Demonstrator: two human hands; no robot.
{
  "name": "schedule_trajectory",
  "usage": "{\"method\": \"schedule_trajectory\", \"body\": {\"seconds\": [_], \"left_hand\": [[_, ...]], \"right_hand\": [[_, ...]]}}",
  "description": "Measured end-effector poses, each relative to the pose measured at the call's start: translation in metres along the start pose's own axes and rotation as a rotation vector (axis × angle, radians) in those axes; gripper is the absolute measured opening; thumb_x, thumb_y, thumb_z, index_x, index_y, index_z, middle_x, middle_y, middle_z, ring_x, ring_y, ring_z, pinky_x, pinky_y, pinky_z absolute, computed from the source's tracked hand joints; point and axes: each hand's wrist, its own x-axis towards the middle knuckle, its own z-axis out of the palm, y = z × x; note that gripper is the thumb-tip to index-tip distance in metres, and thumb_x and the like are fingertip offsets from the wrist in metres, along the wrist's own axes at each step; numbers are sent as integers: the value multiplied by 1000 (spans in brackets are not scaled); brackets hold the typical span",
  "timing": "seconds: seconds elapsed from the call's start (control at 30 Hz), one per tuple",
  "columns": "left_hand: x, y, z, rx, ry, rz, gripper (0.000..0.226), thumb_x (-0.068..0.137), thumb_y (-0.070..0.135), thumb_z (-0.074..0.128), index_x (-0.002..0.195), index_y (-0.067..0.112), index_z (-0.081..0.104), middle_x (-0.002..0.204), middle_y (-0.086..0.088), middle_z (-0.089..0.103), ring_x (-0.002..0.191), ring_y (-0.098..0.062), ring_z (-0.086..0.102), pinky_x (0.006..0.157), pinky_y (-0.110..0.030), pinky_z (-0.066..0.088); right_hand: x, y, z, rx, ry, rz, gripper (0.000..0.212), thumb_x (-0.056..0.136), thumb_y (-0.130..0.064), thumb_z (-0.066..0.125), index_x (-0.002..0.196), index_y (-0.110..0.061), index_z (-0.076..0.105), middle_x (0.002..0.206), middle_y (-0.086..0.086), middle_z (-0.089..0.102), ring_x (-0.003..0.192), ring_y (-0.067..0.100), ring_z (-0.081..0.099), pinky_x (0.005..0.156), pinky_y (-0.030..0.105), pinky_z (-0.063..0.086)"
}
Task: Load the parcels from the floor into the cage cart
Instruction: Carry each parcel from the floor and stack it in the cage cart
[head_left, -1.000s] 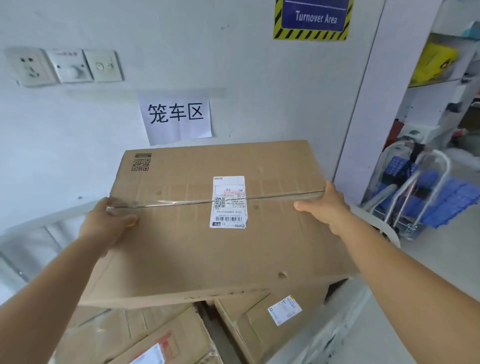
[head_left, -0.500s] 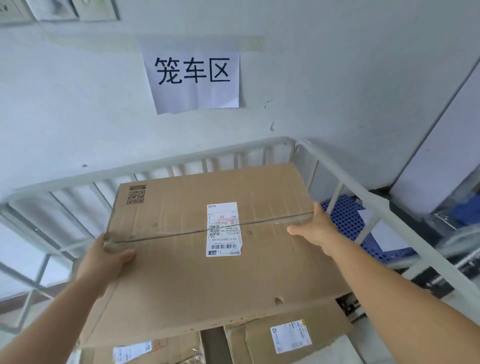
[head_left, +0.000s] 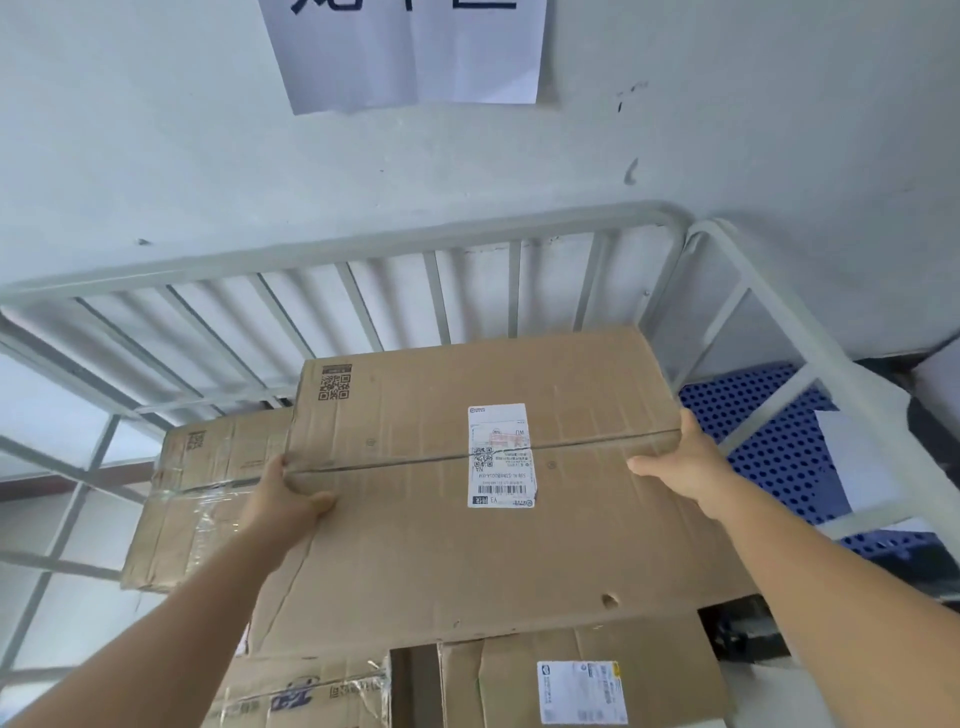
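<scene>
A: Status on the large cardboard parcel (head_left: 441, 545)?

B: It is held over the cage cart (head_left: 332, 254), inside the white rails, above parcels already loaded. The left hand (head_left: 288, 501) is clamped on the left edge at the tape seam, thumb on top, fingers hidden underneath. The right hand (head_left: 680, 467) is clamped on the right edge the same way. Whether the underside is already bearing on the stack cannot be told.

A: What is underneath?

B: A taped box (head_left: 197, 499) is seen just beside it on the left, against the back bars. Two more cartons are seen below the near edge: one with a shipping label (head_left: 582, 691), one with torn tape (head_left: 311, 696). A dark gap is visible between them.

A: Risks?

B: Three are judged likely.
1. The parcel is wide and flat, and the stack below looks uneven. If released with the near edge over that gap, a tilt or slide toward the person is expected.
2. The right edge sits near the side rail (head_left: 748, 291). Knuckles could be pinched there if the parcel is shifted right.
3. The top face is creased and punctured near the front, so sag under a two-point grip is possible.

A: The blue perforated panel (head_left: 769, 447) on the right?

B: It is outside the rail. Not involved.
</scene>
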Motion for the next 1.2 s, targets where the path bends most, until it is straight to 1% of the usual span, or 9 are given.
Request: {"method": "schedule_trajectory", "body": {"seconds": [0.2, 0.33, 0.43, 0.5, 0.57, 0.8, 0.87, 1.07, 1.2], "left_hand": [[44, 10, 48, 11, -43, -34, 93, 77, 14, 78, 150, 20, 22, 136, -17, 46, 115, -36, 50, 94, -44, 46], [68, 15, 77, 24, -58, -39, 93, 79, 14, 77, 151, 23, 20, 137, -16, 46, 114, -35, 51, 87, -39, 45], [88, 14, 96, 13, -74, -34, 94, 77, 14, 78, 150, 26, 20, 137, -15, 47, 117, -35, 51, 97, -48, 46], [100, 12, 108, 10, -81, -29, 94, 77, 13, 78, 149, 27, 20, 138, -14, 46, 118, -35, 50, 97, -49, 46], [109, 11, 120, 17, -86, -25, 93, 79, 12, 76, 150, 27, 19, 140, -14, 44, 117, -34, 50, 91, -43, 47], [136, 1, 152, 41, -113, -15, 93, 81, 13, 74, 151, 30, 15, 141, -14, 41, 86, -20, 50, 59, -28, 43], [142, 1, 157, 41, -115, -21, 94, 81, 15, 75, 151, 32, 15, 142, -13, 41, 89, -22, 50, 65, -32, 46], [154, 9, 177, 41, -105, 5, 93, 79, 14, 77, 150, 32, 21, 144, -10, 42, 121, -32, 49, 92, -43, 47], [162, 17, 187, 44, -80, 20, 88, 81, 15, 75, 150, 30, 22, 144, -7, 44, 116, -31, 52, 82, -36, 47]], "right_hand": [[66, 1, 1, 14, -6, -1, 109, 82, -26, 78, 157, -26, -2, 164, 4, 13, 147, 30, 21, 115, 48, 27], [107, 3, 5, 28, -3, 7, 110, 81, -25, 79, 157, -29, -1, 164, 1, 11, 148, 30, 17, 117, 52, 23], [133, 5, 8, 30, -3, 26, 110, 82, -25, 79, 157, -31, -1, 164, -1, 9, 149, 30, 17, 117, 53, 24], [148, 7, 11, 35, 0, 35, 110, 81, -24, 79, 156, -32, -2, 164, 0, 9, 148, 31, 18, 116, 53, 26], [161, 10, 15, 39, 5, 41, 110, 82, -24, 79, 156, -32, -2, 164, 0, 9, 148, 31, 19, 116, 53, 26], [196, 25, 35, 58, 16, 47, 107, 84, -19, 76, 157, -31, -2, 164, 0, 8, 148, 27, 18, 116, 47, 25], [203, 28, 39, 43, 25, 46, 105, 85, -20, 75, 157, -30, -1, 164, 0, 7, 148, 28, 18, 116, 48, 25], [225, 30, 40, 33, 53, 40, 98, 87, -18, 73, 157, -26, 5, 164, 2, 12, 149, 28, 18, 117, 49, 26], [235, 36, 41, 22, 83, 36, 96, 87, -19, 74, 157, -23, 8, 164, 1, 12, 149, 26, 17, 118, 48, 23]]}}
